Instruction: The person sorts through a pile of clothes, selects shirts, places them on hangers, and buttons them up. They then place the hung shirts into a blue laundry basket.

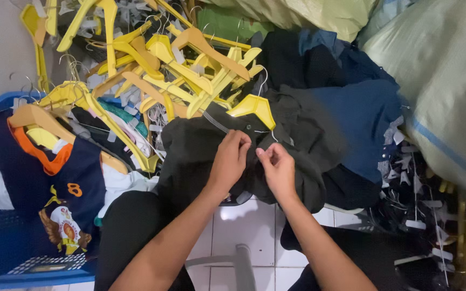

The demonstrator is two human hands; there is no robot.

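— Black garment on the clothes pile: who holds it?
— Left hand and right hand pinch it, fingers closed. Beside them, a blue basket holds a navy-and-orange jersey under yellow hangers.

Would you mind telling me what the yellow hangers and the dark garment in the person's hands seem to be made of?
The yellow hangers look like moulded plastic, smooth and slightly glossy, with thin wire hooks that look like metal. The dark garment, pinched by the left hand and right hand, looks like soft matt woven or knitted cloth: it creases and drapes; the fibre cannot be told.
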